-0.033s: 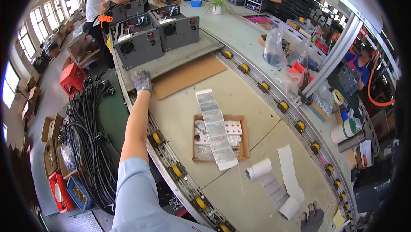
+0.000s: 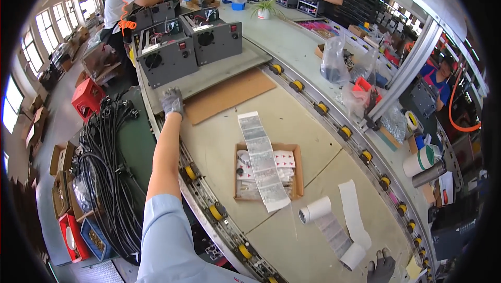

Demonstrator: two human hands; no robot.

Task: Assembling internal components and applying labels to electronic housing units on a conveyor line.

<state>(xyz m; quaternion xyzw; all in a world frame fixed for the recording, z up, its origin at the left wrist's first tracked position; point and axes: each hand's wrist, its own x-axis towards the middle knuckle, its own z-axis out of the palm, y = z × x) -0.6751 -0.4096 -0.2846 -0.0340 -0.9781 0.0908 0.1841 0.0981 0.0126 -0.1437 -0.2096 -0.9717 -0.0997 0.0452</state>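
Observation:
My left hand (image 2: pixel 173 101), in a grey glove, reaches far forward, its fingers closed over the near edge of a flat pallet board (image 2: pixel 229 74). Two grey metal box-shaped units (image 2: pixel 172 64) with fans and exposed wiring stand on that board. My right hand (image 2: pixel 381 266), also gloved, rests at the lower right with fingers spread, holding nothing. Beside it lies a partly unrolled label roll (image 2: pixel 353 256), its strip running to a second roll (image 2: pixel 316 209). A strip of printed labels (image 2: pixel 262 162) lies across an open cardboard box (image 2: pixel 298 173) of stickers and small bags.
A brown cardboard sheet (image 2: pixel 229 95) lies before the pallet. Roller rails with yellow wheels (image 2: pixel 345 132) flank the worktop. Black cables (image 2: pixel 104 178) are heaped at left, near small parts bins (image 2: pixel 95 238). Co-workers (image 2: pixel 122 4) stand at the far side. A metal post (image 2: pixel 404 71) rises at right.
The view has shifted very slightly. My left hand stays at the pallet's edge, and my right hand remains beside the label roll.

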